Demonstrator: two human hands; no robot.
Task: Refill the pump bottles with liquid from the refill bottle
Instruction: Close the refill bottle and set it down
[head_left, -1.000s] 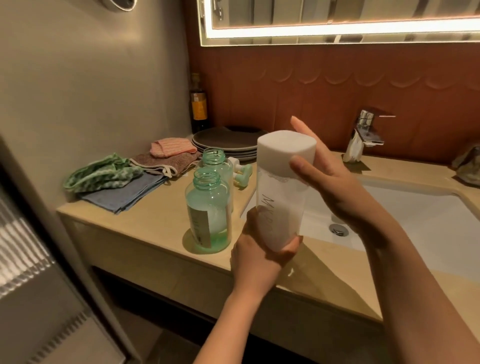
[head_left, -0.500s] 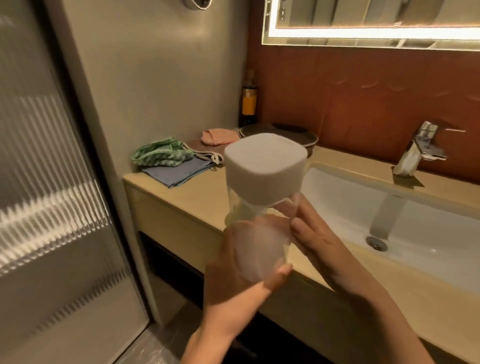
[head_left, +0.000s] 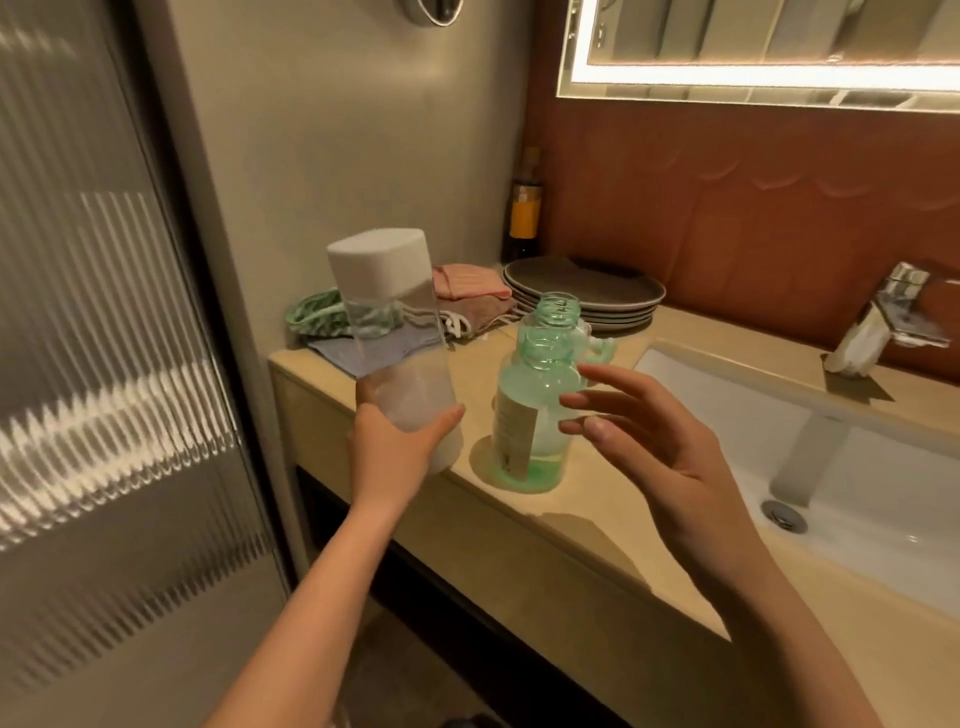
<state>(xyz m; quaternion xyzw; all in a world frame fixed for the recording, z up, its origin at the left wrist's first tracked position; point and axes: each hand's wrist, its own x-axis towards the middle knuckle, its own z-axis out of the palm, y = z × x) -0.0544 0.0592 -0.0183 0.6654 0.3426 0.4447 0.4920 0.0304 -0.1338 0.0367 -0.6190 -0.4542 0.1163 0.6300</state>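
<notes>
Counter (head_left: 597, 525) — right hand (head_left: 670, 457) now off refill bottle (head_left: 389, 322)

This is a bathroom: a white basin (head_left: 857, 467) with a chrome tap (head_left: 878, 327) is sunk into a beige counter (head_left: 597, 525), a backlit mirror (head_left: 753, 47) hangs on the brown wall above, and a ribbed glass door (head_left: 104, 389) stands at left (folded cloths (head_left: 340, 349) and stacked plates (head_left: 587, 291) sit in the corner).

The label (head_left: 514, 434) on the pump bottle (head_left: 545, 395) is unreadable.
</notes>
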